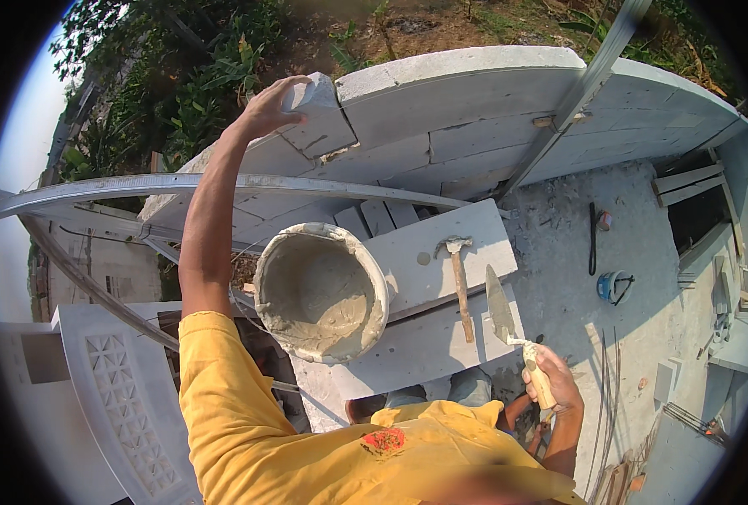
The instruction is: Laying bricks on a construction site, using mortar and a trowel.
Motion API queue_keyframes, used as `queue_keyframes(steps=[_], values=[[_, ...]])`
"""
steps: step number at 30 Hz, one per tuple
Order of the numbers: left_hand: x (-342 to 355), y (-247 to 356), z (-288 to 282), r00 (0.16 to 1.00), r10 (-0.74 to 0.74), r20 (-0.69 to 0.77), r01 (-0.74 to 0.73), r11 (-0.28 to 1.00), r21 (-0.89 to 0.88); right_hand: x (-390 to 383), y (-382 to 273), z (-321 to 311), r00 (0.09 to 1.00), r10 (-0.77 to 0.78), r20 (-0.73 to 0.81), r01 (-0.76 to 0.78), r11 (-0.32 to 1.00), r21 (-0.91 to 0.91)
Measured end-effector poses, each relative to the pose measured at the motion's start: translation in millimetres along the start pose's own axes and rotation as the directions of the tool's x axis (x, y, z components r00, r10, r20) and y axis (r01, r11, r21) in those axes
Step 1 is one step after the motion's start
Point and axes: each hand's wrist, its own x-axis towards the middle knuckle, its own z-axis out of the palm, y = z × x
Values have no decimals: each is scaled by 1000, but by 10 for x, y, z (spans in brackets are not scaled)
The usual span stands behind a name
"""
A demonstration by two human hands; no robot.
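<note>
My left hand (271, 108) reaches up to the top of the wall and grips the end of a small pale grey block (322, 116) set beside a longer one. In my right hand (554, 379) is a pointing trowel (500, 310), its wooden handle in my closed fingers and its blade pointing up and away. Between my arms stands a mortar-caked bucket (327, 259) with wet grey mortar (332, 324) in its bottom. A claw hammer (460, 282) with a wooden handle lies on the pale slabs (407, 358) to the bucket's right.
The block wall (475, 105) curves across the far side. A metal bar (298, 183) crosses before it, and a metal post (584, 93) leans against it. On the concrete floor (551, 252) at right are a small bucket (614, 286) and thin rods (607, 396). Plants grow beyond the wall.
</note>
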Motion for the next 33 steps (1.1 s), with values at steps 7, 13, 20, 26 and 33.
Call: queue_keyframes(steps=[7,13,20,26,33], values=[[4,-166,242,999,28,-25,-29,999,-29,18,-48,91,999,49,-2,-49,999,-19],[-3,-118,352,1000,-10,-12,9,997,-73,91,29,85,996,84,29,-83,996,-31],[-17,-162,399,997,56,-61,-58,998,-25,239,72,164,986,147,80,-142,988,-62],[-13,-333,491,988,83,-127,-71,993,91,358,127,287,977,184,103,-173,979,-109],[-65,-402,517,997,-37,-75,47,987,151,897,170,635,995,-35,88,81,800,-594]])
